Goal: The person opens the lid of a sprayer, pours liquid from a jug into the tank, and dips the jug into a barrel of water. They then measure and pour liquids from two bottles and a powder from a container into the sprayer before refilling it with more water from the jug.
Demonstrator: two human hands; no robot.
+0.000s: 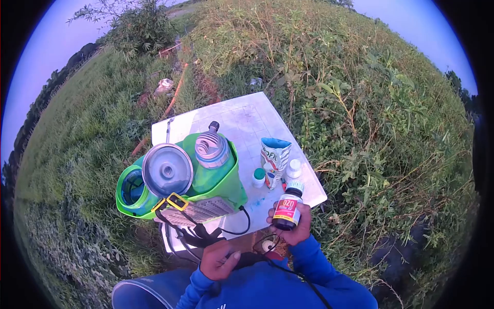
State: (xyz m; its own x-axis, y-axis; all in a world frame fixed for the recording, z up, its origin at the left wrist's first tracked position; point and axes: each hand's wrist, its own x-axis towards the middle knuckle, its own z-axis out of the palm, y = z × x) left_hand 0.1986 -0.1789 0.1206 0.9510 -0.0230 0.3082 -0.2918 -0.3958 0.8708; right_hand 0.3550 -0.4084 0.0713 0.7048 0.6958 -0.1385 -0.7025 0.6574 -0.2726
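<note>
My right hand is wrapped around a dark bottle with a pink, white and yellow label reading "OZO". The bottle is held over the table's near right side, its top leaning away from me. Behind it stand a white bottle, a printed packet with a torn-looking top, and a small white container with a green lid. My left hand is loosely curled, thumb apart, holding nothing visible. It is close to the black strap of a green backpack sprayer.
The sprayer's round grey lid and an open-mouthed green part sit at the left. Everything rests on a white table. A blue drum stands near my left arm. Grass and tall weeds surround the table; an orange hose runs behind.
</note>
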